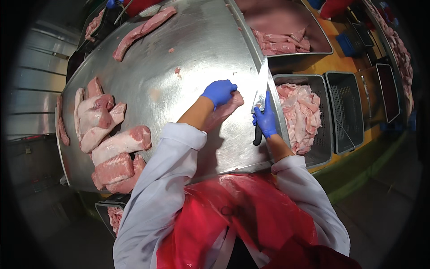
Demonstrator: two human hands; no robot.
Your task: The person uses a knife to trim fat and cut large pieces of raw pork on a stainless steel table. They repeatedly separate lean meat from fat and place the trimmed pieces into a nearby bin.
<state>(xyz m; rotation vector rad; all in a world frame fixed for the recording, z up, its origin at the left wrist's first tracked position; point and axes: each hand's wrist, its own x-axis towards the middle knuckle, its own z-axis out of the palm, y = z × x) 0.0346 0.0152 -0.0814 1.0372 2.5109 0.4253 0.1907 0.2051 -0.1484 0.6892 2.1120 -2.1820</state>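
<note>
A long pale-pink piece of meat (226, 110) lies on the steel table (192, 49) in front of me, partly hidden by my left forearm. My left hand (219, 93), in a blue glove, has its fingers curled closed at the far end of this meat. Just to the right, my blue-gloved right hand (265, 122) grips a knife (262, 87) with a black handle. Its broad blade points away from me, near the table's right edge and apart from the meat.
Several meat pieces (118, 139) are grouped at the table's left; one long strip (143, 32) lies at the far side. Beyond the right edge stand a grey crate (330, 121) of pale trimmings, another grey crate (345, 83), and a bin (331, 42) with meat strips.
</note>
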